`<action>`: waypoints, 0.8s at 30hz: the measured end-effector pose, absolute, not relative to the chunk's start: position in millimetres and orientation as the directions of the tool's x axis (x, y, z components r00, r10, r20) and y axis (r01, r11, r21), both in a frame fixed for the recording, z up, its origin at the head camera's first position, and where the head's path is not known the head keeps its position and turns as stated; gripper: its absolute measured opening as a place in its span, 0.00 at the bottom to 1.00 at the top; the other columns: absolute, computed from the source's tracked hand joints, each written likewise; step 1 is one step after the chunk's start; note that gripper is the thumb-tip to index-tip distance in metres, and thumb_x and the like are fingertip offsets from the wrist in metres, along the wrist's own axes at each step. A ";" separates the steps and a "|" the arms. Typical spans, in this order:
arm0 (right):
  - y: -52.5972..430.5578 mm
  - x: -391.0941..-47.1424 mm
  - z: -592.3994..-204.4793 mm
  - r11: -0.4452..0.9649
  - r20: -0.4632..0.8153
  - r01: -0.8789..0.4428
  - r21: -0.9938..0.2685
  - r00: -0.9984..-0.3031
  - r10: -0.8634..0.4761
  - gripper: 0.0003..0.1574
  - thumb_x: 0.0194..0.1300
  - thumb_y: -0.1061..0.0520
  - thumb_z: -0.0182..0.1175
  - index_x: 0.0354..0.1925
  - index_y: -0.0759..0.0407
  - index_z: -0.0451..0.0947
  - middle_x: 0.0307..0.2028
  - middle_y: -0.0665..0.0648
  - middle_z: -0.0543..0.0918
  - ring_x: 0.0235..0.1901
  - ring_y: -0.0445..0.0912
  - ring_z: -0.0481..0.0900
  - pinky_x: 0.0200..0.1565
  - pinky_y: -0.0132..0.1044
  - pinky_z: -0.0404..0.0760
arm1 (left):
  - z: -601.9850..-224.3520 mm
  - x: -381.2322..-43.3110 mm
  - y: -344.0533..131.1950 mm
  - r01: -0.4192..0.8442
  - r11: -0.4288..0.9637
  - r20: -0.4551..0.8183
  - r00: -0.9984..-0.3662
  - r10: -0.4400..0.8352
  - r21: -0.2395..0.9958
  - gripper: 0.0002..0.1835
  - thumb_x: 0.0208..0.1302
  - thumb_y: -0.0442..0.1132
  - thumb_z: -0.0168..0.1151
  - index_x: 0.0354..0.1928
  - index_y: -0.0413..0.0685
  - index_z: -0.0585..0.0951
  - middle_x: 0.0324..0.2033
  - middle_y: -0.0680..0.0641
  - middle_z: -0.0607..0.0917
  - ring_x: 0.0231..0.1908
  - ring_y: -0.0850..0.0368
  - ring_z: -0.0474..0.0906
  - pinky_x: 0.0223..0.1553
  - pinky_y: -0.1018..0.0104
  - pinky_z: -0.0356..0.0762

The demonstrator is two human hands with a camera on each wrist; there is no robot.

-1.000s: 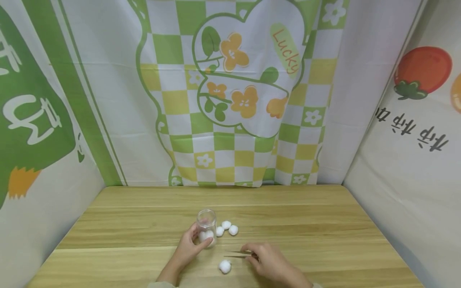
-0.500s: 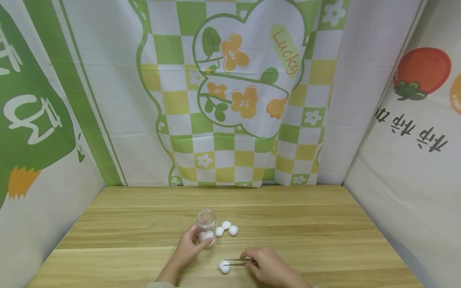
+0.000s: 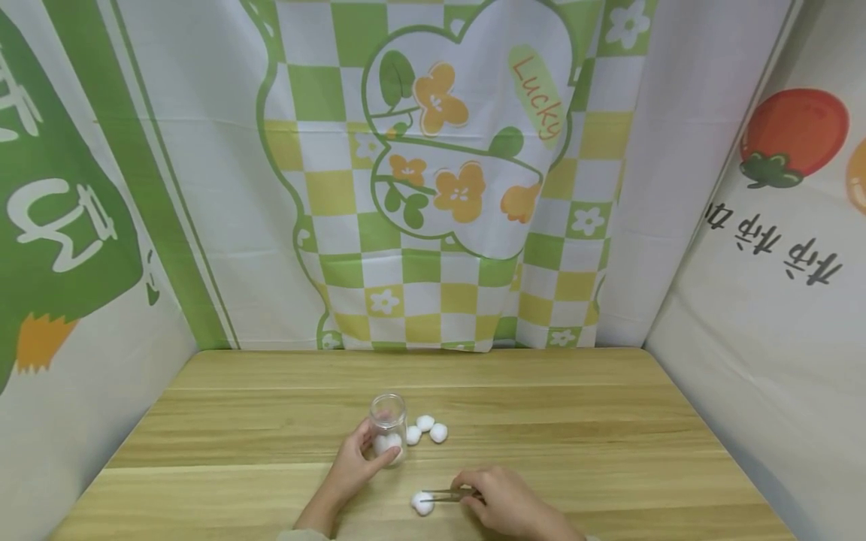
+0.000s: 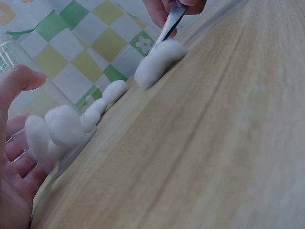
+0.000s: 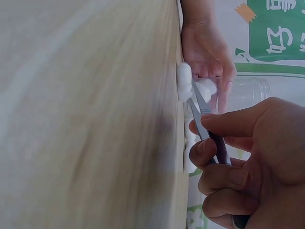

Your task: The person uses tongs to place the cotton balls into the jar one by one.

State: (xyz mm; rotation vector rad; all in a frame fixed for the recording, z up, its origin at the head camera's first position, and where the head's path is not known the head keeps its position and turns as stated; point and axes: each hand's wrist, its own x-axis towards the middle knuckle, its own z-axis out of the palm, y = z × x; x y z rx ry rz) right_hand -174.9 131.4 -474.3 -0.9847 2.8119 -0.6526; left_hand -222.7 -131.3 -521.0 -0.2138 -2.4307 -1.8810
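A lone cotton ball (image 3: pixel 422 503) at the tips of my tweezers (image 3: pixel 446 494), seen from above. The ball lies on the wooden table (image 3: pixel 575 436), to the left of my right hand (image 3: pixel 507 500) and nearer to me than the clear jar (image 3: pixel 388 406). My right hand pinches the tweezers between thumb and fingers; their long axis runs roughly crosswise, with the tips pointing left. From above, both tips overlap the ball, one arm near its far edge and the other across its middle, with a narrow gap between the arms. Whether the tips already squeeze the cotton, I cannot tell. In the wrist views the ball appears longer along the table than it is tall, so I judge that a low, level approach suits it.

My left hand (image 3: pixel 358 454) grips the jar, which stands upright, mouth upward, with cotton balls (image 4: pixel 62 126) in its lower part. My two hands are apart, and the lone ball lies between them from side to side; by way of the tweezers, my right hand is the one placed to work on it. From the ball, the jar lies away from me and slightly left. Three loose balls (image 3: pixel 425 423) form a cluster just beside the jar, on its right, and the tweezers are well apart from them.
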 end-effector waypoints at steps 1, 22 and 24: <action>131.1 -174.7 -473.9 0.702 0.055 -0.574 -0.421 -0.789 -0.612 0.11 0.63 0.57 0.62 0.45 0.50 0.82 0.38 0.49 0.89 0.35 0.34 0.83 0.36 0.27 0.82 | -521.4 -223.0 -131.5 0.145 0.247 0.131 -0.989 0.074 0.958 0.33 0.54 0.36 0.70 0.63 0.40 0.71 0.62 0.37 0.77 0.64 0.42 0.72 0.66 0.67 0.71; 127.4 -176.8 -473.7 0.717 0.153 -0.626 -0.306 -0.776 -0.612 0.06 0.61 0.57 0.62 0.38 0.47 0.81 0.31 0.46 0.87 0.27 0.32 0.75 0.28 0.25 0.73 | -522.2 -223.4 -131.4 0.161 0.235 0.144 -0.986 0.090 0.959 0.33 0.55 0.36 0.69 0.64 0.40 0.70 0.63 0.37 0.76 0.65 0.40 0.71 0.68 0.58 0.71; 127.7 -177.8 -473.8 0.717 0.182 -0.631 -0.297 -0.774 -0.606 0.06 0.60 0.57 0.62 0.38 0.47 0.81 0.31 0.47 0.88 0.27 0.33 0.77 0.27 0.26 0.72 | -522.2 -223.5 -131.7 0.169 0.231 0.150 -0.984 0.098 0.958 0.33 0.56 0.36 0.69 0.64 0.39 0.69 0.64 0.36 0.75 0.65 0.39 0.70 0.69 0.52 0.69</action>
